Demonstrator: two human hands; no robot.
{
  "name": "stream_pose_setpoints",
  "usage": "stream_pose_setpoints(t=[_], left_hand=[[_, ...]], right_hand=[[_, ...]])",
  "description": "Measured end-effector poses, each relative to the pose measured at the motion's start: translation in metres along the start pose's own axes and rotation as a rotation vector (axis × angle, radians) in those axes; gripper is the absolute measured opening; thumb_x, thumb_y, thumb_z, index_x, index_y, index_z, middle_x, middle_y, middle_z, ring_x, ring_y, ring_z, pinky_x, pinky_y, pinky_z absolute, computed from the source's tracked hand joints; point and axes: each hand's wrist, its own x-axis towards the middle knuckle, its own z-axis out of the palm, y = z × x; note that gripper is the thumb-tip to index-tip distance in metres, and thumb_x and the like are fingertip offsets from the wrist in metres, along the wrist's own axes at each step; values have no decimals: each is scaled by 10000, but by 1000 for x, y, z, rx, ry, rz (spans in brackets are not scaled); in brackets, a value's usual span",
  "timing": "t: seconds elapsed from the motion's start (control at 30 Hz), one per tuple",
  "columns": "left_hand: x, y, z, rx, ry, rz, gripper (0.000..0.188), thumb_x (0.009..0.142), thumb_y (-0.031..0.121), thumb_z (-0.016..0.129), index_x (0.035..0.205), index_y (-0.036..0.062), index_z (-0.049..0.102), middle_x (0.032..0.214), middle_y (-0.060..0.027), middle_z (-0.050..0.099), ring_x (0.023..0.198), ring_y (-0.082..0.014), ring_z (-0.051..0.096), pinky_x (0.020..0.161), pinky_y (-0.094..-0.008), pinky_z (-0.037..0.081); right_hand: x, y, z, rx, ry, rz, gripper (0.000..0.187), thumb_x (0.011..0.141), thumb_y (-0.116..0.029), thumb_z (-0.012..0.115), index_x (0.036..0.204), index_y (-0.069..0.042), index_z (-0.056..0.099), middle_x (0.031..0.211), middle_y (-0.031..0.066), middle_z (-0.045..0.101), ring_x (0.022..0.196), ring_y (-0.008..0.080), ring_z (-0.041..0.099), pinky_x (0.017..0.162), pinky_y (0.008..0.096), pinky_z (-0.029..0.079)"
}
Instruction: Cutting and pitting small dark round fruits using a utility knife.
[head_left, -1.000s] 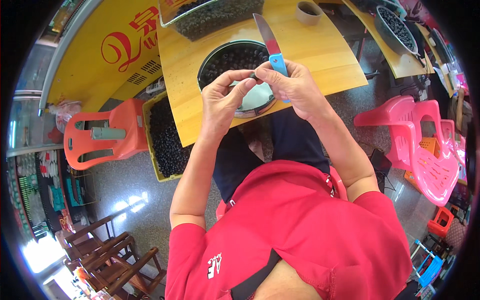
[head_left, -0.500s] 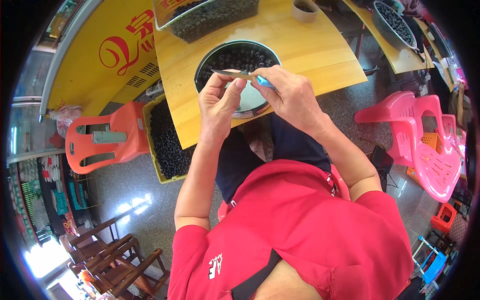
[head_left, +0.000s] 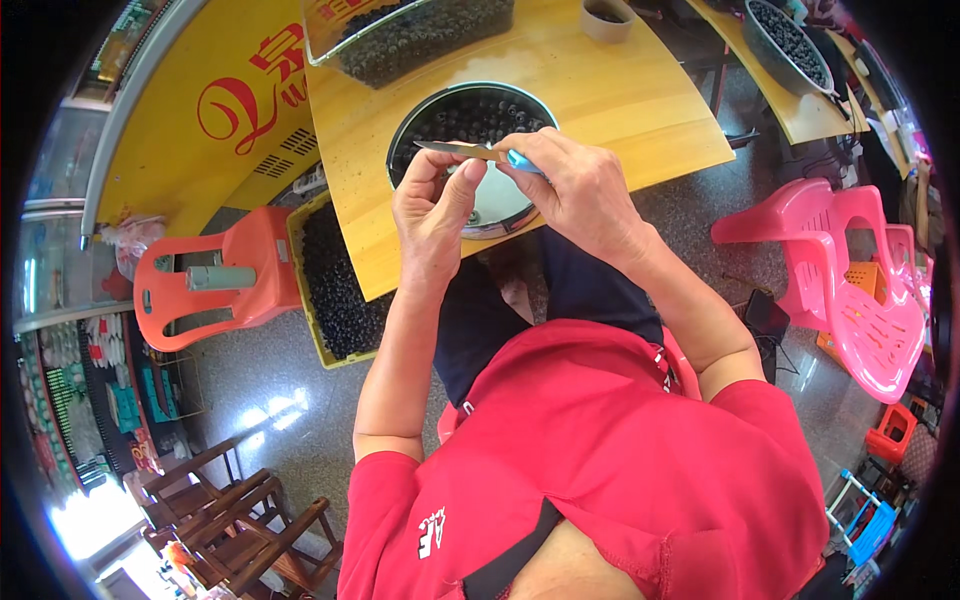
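Note:
My right hand point(head_left: 590, 195) is closed around the light blue handle of a small knife point(head_left: 455, 149), whose blade points left across my left fingertips. With thumb and fingers pinched together, my left hand point(head_left: 432, 212) meets the blade; whatever it holds there is hidden or too small to make out. Both hands are above the near part of a round metal bowl point(head_left: 397, 140). Small dark round pieces point(head_left: 480, 112), like berries or nuts, lie in its far part, and a pale surface shows in the near part.
A clear tub point(head_left: 420, 45) of dark pieces and a pale round container point(head_left: 606, 22) stand farther back on the wooden table point(head_left: 640, 110). Left of it are a yellow crate point(head_left: 325, 359) of dark pieces and an orange chair point(head_left: 260, 270). Pink chairs point(head_left: 800, 235) stand at right.
Both hands and the knife have shifted very slightly left, and the blade lies a little flatter. The grips look the same.

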Motion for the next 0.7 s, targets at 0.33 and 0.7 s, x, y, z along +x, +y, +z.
stream_pose_setpoints(t=[0.33,0.7], left_hand=[[-4,9,-4,-35,-32,138,136,879,85,669,990,34,610,862,31,571,727,-13,470,599,-153,347],[-2,8,-5,63,-14,201,152,856,32,671,1005,7,667,919,-5,574,794,-57,515,662,-173,393]], right_hand=[[0,8,8,-136,-99,71,160,855,-130,644,994,-53,633,824,116,630,685,296,616,589,357,490],[16,-13,3,808,-127,436,255,917,-288,636,922,-33,642,762,-19,569,683,50,516,587,214,419]])
